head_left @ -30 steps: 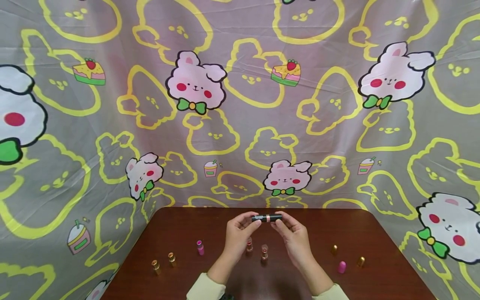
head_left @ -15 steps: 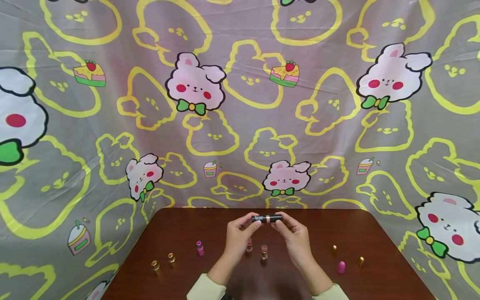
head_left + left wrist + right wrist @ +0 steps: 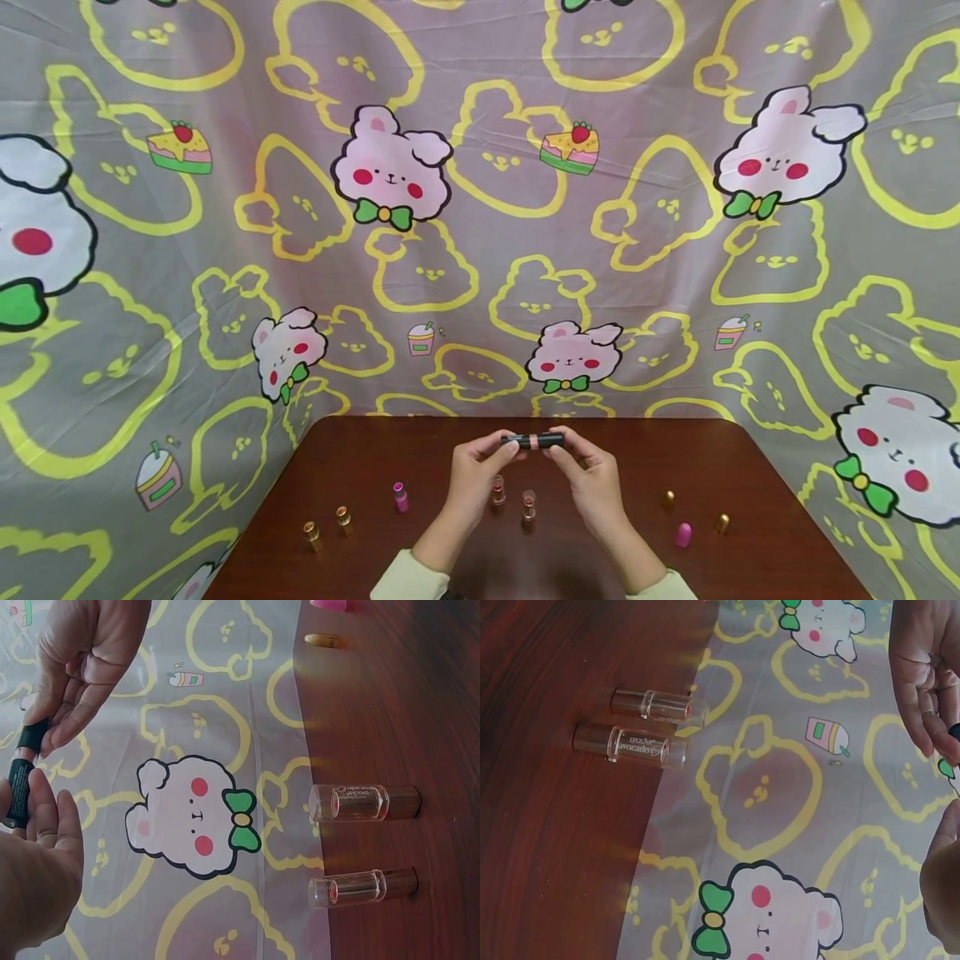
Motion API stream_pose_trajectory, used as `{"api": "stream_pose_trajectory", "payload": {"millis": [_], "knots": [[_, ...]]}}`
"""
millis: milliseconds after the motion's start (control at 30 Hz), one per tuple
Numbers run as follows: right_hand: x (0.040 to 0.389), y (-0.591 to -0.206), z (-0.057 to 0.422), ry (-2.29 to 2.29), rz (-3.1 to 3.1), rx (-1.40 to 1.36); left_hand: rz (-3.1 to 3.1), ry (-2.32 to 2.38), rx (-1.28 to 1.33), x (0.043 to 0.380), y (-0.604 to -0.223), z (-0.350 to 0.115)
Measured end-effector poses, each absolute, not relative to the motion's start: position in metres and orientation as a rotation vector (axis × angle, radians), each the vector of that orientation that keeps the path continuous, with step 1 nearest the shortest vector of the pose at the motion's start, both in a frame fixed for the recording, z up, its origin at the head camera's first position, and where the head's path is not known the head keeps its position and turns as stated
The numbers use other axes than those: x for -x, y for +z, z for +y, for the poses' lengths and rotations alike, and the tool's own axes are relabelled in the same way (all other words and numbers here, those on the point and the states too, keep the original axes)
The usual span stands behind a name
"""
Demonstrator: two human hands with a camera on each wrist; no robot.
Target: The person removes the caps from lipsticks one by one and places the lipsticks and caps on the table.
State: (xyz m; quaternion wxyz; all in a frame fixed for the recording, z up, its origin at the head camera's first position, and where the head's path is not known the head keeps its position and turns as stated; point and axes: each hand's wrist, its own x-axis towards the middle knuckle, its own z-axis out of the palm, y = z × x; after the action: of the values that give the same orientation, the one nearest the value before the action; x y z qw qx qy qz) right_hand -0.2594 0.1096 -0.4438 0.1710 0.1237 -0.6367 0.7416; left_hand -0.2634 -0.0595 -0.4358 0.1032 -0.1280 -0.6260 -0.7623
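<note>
In the head view, my left hand (image 3: pixel 476 471) and right hand (image 3: pixel 591 475) pinch the two ends of a black lipstick tube (image 3: pixel 534 441). It lies level above the table, and a rose-gold band circles its middle. The left wrist view shows the same tube (image 3: pixel 21 780) with white lettering on its lower part and fingertips at each end. Only a dark tip of it shows between the hands in the right wrist view. Two clear-capped lipsticks, a nearer one (image 3: pixel 528 506) and a farther one (image 3: pixel 498 492), stand upright on the table between my forearms.
On the left of the brown table (image 3: pixel 360 450) stand two uncapped gold lipsticks (image 3: pixel 344 520) and a magenta one (image 3: pixel 401 497). To the right are two gold caps (image 3: pixel 722 523) and a pink cap (image 3: pixel 683 534). A cartoon-print curtain (image 3: pixel 480 275) surrounds the table.
Both hands keep their grip on the tube. It has dropped very slightly toward me, and its lettering shows less. The things on the table have stayed in place.
</note>
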Motion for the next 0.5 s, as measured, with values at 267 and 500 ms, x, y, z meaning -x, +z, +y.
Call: {"api": "stream_pose_trajectory", "payload": {"millis": [267, 500], "knots": [[0.2599, -0.4462, 0.1091, 2.041, -1.797, -0.424, -1.811, -2.303, 0.406, 0.2630, -0.4364, -0.0622], [0.2602, -0.4487, 0.1096, 2.046, -1.778, -0.452, -1.779, -2.359, 0.383, 0.2624, -0.4377, -0.0636]]}}
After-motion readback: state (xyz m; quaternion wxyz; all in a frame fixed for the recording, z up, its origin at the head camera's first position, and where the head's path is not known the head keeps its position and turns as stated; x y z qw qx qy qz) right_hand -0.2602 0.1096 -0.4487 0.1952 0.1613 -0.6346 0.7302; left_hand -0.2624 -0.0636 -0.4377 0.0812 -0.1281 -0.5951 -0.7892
